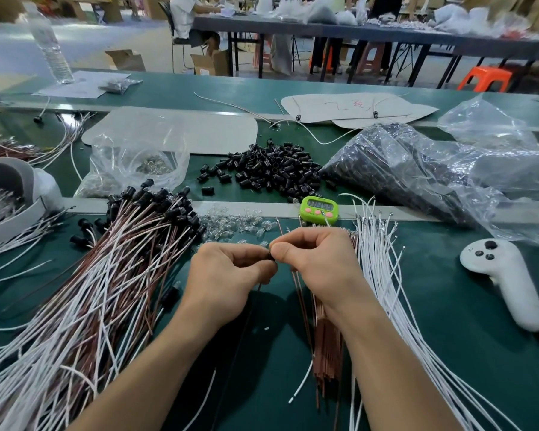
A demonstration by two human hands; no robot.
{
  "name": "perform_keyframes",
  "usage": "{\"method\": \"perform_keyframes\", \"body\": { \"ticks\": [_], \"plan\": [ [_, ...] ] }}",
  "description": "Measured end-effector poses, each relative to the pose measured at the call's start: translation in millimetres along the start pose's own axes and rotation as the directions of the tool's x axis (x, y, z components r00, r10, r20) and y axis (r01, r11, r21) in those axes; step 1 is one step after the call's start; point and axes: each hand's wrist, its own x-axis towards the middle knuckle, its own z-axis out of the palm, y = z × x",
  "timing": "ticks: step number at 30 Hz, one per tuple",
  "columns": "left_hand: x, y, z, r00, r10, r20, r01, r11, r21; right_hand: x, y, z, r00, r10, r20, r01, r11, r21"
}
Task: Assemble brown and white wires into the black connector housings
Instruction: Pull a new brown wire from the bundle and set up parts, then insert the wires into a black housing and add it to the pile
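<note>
The left hand [231, 272] and right hand [318, 259], fingers curled, meet pinching one black connector housing [272, 255].

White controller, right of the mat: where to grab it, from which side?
I'd grip the white controller by its narrow handle, the near end, coming from above with fingers across its width. It lies flat on the green mat, buttons up on the wide far head, so the handle's sides are free; the plastic bag lies close to the far end.
</note>
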Motion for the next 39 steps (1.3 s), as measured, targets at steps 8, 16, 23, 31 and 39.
{"method": "perform_keyframes", "body": {
  "ticks": [8, 16, 23, 31, 39],
  "plan": [
    [2.2, -1.7, 1.5, 0.997, -0.057, -0.057, 0.055, 0.998, -0.032, -0.7, -22.7, -33.0, 0.992, 0.010, -0.123, -0.039, 0.972, -0.233],
    [-0.1, 3.2, 3.3, 0.994, -0.094, -0.047, 0.091, 0.994, -0.053, -30.2, -14.0, -72.7, 0.944, 0.260, -0.204, -0.289, 0.347, -0.892],
    [-0.8, 1.4, 3.0, 0.995, -0.093, -0.036, 0.091, 0.995, -0.045, -26.2, -30.9, -85.6, 0.966, 0.029, -0.258, -0.233, 0.535, -0.812],
    [-1.2, 1.6, 1.4, 0.995, -0.101, -0.019, 0.100, 0.994, -0.052, 24.8, -80.3, -82.9, 0.984, -0.129, -0.126, 0.013, 0.748, -0.664],
    [-1.6, 6.3, 0.4, 0.988, -0.143, 0.052, 0.152, 0.942, -0.298, 59.0, -84.5, -44.6, 0.987, 0.110, -0.115, -0.081, 0.969, 0.233]
  ]
}}
